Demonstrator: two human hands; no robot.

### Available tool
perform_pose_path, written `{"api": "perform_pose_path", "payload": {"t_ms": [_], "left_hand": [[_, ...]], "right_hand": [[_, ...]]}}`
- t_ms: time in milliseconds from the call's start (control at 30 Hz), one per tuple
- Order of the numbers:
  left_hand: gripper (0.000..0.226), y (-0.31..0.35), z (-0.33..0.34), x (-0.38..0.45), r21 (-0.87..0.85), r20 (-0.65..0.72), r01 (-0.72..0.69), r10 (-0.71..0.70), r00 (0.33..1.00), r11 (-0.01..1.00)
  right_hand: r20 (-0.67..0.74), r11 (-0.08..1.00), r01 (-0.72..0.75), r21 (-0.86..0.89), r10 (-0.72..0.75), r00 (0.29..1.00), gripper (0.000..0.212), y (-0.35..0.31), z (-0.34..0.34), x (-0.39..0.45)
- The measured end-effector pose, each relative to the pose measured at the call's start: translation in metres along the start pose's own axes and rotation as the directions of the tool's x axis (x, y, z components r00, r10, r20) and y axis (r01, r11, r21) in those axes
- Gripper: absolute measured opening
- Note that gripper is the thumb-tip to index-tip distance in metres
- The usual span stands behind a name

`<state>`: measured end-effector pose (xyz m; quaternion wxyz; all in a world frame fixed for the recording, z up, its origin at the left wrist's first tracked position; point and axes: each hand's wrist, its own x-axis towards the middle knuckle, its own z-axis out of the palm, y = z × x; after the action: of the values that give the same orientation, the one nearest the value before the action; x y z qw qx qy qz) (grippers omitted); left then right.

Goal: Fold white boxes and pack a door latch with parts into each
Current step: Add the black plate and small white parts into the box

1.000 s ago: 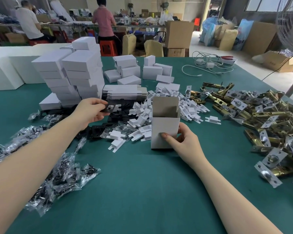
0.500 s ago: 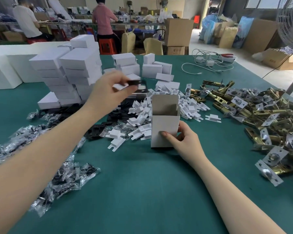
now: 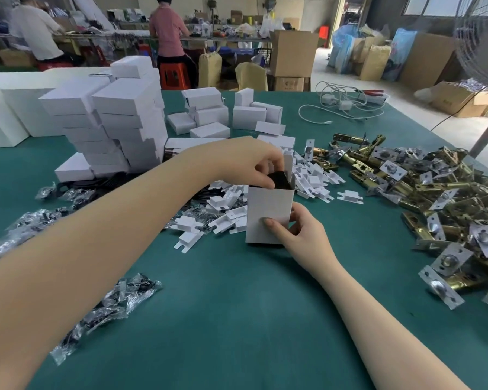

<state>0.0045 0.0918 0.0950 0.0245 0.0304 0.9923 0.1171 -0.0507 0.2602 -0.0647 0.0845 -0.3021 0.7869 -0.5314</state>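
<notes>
On the green worktop (image 3: 237, 319), near its middle: one white box (image 3: 268, 215), upright, top flaps open. Right hand (image 3: 299, 235) grasping it low on the near face, thumb across the front, fingers round the right side. Left hand (image 3: 245, 164) at the box mouth, fingers pinching a black part (image 3: 279, 180) that sits partly inside the opening.

Just behind and left of the box: scattered heap of white card inserts (image 3: 228, 218), some touching the box's left side. Among them, black parts, dimly seen.

Right side of worktop: large pile of brass door latches (image 3: 448, 204) with silver faceplates, well apart from the box.

Left side: clear plastic bags of small parts (image 3: 107, 308), strewn along the near-left edge under the left forearm.

Far left: tall stack of closed white boxes (image 3: 119, 119); further loose closed boxes (image 3: 212, 114) behind the hands.

Far right corner: white cable (image 3: 347, 102), coiled loosely.

Beyond the worktop: two persons at another bench, backs turned; brown cartons (image 3: 293, 52); fan (image 3: 482, 38) at right edge.
</notes>
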Motion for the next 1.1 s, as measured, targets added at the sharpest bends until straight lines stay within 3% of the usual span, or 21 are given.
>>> {"api": "perform_pose_path", "payload": {"t_ms": [167,267,333,400,467,533,633,700,767,833,967,1100], "left_hand": [[0.03,0.0,0.011,-0.002,0.193,0.037,-0.003,-0.005,0.999,0.981],[0.034,0.0,0.019,-0.005,0.211,-0.006,0.017,-0.016,1.0,0.977],[0.03,0.002,0.025,-0.014,0.145,-0.167,-0.012,0.036,0.985,0.989],[0.022,0.001,0.034,-0.029,-0.042,-0.441,-0.097,0.069,0.895,0.994],[0.016,-0.005,0.039,-0.049,-0.286,-0.566,-0.088,-0.094,0.819,0.954],[0.011,-0.023,0.043,-0.072,-0.389,-0.499,0.071,-0.274,0.822,0.919],[0.01,-0.062,0.047,-0.116,-0.115,-0.419,0.421,-0.428,0.801,0.9],[0.009,-0.087,0.049,-0.144,0.08,-0.342,0.61,-0.553,0.76,0.788],[0.019,-0.106,0.053,-0.164,0.234,-0.141,0.728,-0.718,0.682,0.645],[0.03,-0.118,0.058,-0.176,0.282,-0.012,0.76,-0.79,0.613,0.585],[0.037,-0.128,0.069,-0.182,0.202,-0.027,0.741,-0.753,0.658,0.641],[0.041,-0.132,0.069,-0.183,0.116,-0.051,0.757,-0.757,0.651,0.643]], "right_hand": [[0.001,1.0,-0.002,0.002,0.002,1.0,0.042,-0.001,0.0,0.0],[0.003,1.0,-0.005,-0.001,0.005,1.0,0.042,-0.001,0.0,0.0],[0.004,1.0,-0.01,0.003,0.01,1.0,0.043,-0.001,0.0,0.0],[0.006,1.0,-0.002,0.009,0.002,1.0,0.043,0.0,0.0,0.0],[0.012,1.0,0.013,0.0,-0.013,1.0,0.043,0.001,0.0,0.0],[0.024,1.0,0.018,-0.01,-0.018,1.0,0.043,0.002,0.0,0.0],[0.033,1.0,0.023,-0.016,-0.022,0.999,0.041,0.003,0.001,0.0],[0.028,1.0,0.026,-0.016,-0.026,0.999,0.04,0.002,0.001,0.0],[0.026,1.0,0.025,-0.016,-0.024,0.999,0.039,0.002,0.001,0.0],[0.026,1.0,0.021,-0.016,-0.02,0.999,0.037,0.002,0.001,0.0],[0.023,0.999,0.024,-0.02,-0.024,0.999,0.039,0.0,0.0,-0.003],[0.022,1.0,0.02,-0.02,-0.02,1.0,0.04,-0.001,0.0,-0.004]]}}
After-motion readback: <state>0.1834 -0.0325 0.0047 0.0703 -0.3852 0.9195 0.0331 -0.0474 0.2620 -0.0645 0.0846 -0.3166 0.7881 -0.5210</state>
